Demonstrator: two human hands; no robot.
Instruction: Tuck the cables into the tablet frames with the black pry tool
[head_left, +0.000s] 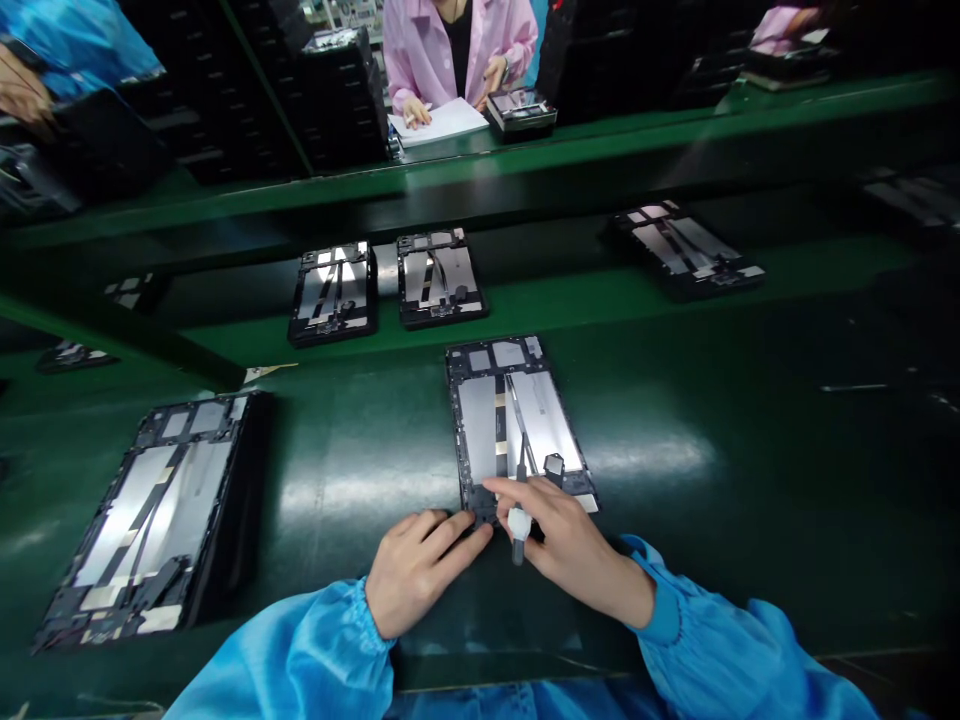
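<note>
Straight ahead on the green counter (750,450), as my head camera sees it, an opened tablet (517,420) lies flat with its back cover off, showing silver panels and flat cables. My left hand (416,572) rests at its near left corner. The fingers (465,535) are stretched out and loose, their tips touching the frame and gripping nothing. My right hand (574,548) sits at the near right corner, pinched round a slim pen-like tool (519,521) with a white collar. The tool's dark tip points away from me onto the tablet's lower middle.

To my left, a stack of opened tablets (150,510) sits on the counter. Beyond, on the conveyor belt (540,262), a pair of tablets (334,292) lies side by side, with a third tablet (686,248) further right. Across the line, a person in a pink coat (457,45) has a hand on a sheet of paper (442,122).
</note>
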